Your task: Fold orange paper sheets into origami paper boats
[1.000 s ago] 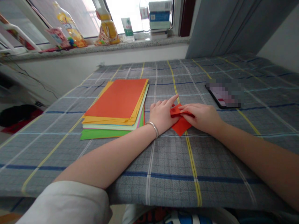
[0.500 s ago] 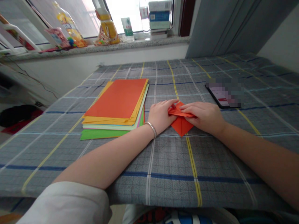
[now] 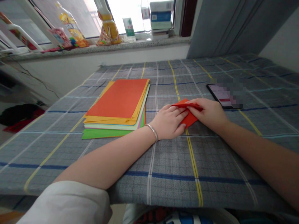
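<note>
A folded piece of orange-red paper [image 3: 191, 120] lies on the checked cloth, with one flap raised along its upper part. My left hand [image 3: 170, 122], a silver bangle at its wrist, rests flat on the paper, its fingers stretched out under the raised flap. From the other side my right hand [image 3: 208, 113] pinches the flap between thumb and fingers. Both hands cover much of the paper, so its full outline is hidden. Left of my left hand sits a stack of coloured paper [image 3: 118, 99], an orange sheet on top and green at the bottom.
A phone [image 3: 220, 95] lies beyond my right hand, part of its screen blurred out. The grey checked cloth [image 3: 93, 168] covers the table. On the windowsill [image 3: 137, 44] stand bottles, a green-and-white tube [image 3: 129, 27] and stacked boxes [image 3: 161, 16]. A grey curtain [image 3: 217, 28] hangs at the right.
My left hand has gone from gripping the paper's left edge to lying flat on it, nearer to me. The flap now stands up in my right hand, and the paper has turned slightly.
</note>
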`<state>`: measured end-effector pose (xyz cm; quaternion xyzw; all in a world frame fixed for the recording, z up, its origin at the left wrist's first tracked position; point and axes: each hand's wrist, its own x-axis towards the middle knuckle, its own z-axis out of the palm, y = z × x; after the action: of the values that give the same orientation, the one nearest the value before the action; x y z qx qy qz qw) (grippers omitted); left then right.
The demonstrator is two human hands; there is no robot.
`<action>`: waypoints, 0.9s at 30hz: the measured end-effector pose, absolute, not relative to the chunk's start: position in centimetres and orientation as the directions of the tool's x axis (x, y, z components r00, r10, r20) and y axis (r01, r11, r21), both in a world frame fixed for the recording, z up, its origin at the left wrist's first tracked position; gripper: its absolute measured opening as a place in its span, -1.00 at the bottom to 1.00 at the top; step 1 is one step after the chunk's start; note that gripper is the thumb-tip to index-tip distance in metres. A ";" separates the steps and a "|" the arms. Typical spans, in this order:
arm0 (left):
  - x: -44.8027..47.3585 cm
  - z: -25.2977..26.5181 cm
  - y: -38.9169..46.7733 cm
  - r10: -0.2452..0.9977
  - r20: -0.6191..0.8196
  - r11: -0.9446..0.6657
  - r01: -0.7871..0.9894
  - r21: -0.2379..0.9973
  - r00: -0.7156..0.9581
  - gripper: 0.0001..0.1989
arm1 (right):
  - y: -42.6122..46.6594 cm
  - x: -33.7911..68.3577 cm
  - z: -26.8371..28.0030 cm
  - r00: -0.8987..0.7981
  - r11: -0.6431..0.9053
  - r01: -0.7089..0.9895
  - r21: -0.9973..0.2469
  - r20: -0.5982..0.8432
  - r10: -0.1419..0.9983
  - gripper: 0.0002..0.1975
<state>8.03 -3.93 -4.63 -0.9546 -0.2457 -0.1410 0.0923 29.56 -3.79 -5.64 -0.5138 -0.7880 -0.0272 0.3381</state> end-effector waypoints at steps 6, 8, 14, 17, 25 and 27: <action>9.1 -5.1 -4.5 0.562 0.233 -0.809 0.586 -0.044 0.793 -0.44 | -3.7 29.0 -6.0 -0.368 0.537 0.830 -0.150 0.575 0.731 -0.77; 9.3 -5.2 -4.7 0.587 0.211 -0.794 0.607 -0.038 0.782 -0.40 | -3.7 28.9 -5.9 -0.375 0.531 0.836 -0.141 0.560 0.739 -0.77; 9.9 -5.6 -4.7 0.614 0.154 -0.782 0.623 -0.010 0.774 -0.33 | -3.8 28.5 -5.5 -0.253 0.412 0.888 -0.205 0.529 0.810 -0.75; 9.9 -5.6 -4.7 0.616 0.140 -0.782 0.623 -0.006 0.775 -0.33 | -3.7 28.6 -5.4 -0.207 0.398 0.879 -0.263 0.542 0.815 -0.76; 9.7 -5.7 -4.7 0.620 0.155 -0.779 0.626 0.014 0.769 -0.33 | -4.0 28.7 -5.1 -0.171 0.387 0.875 -0.291 0.562 0.809 -0.76; 9.6 -5.7 -4.6 0.621 0.179 -0.780 0.625 0.042 0.763 -0.36 | -4.0 28.7 -5.1 -0.191 0.364 0.891 -0.271 0.504 0.842 -0.71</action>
<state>9.65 -4.56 -5.68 -0.9388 -0.3318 -0.0918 0.0101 28.72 -3.99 -5.12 -0.5623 -0.7707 -0.0410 0.2971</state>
